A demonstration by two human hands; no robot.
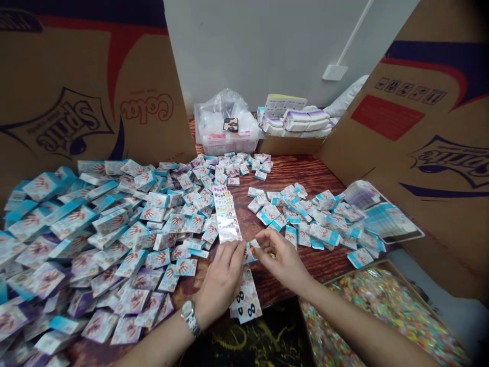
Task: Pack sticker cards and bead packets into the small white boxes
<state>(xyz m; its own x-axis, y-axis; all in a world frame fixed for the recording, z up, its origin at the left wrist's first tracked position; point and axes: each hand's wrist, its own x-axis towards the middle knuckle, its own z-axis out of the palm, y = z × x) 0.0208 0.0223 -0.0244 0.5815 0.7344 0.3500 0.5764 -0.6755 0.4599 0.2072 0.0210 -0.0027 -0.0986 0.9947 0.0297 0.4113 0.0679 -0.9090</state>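
Between my hands is a small printed box [250, 251] in white and blue, with a bit of red and orange showing at its opening. My left hand [225, 272], with a watch on the wrist, pinches its left side. The fingers of my right hand [281, 259] close on its right end. Just beyond lies a stack of shiny sticker sheets [228, 216] with rows of small coloured designs. Under and in front of my left hand are other sheets [247, 300] with dark oval prints, reaching the table edge.
A large heap of small boxes [114, 239] covers the left side; flattened ones [305, 211] lie right. A bin of colourful wrapped pieces [374, 300] stands lower right. Cardboard walls [76, 66] flank the table [305, 171]. Behind are a plastic tub [229, 145] and a carton [290, 145].
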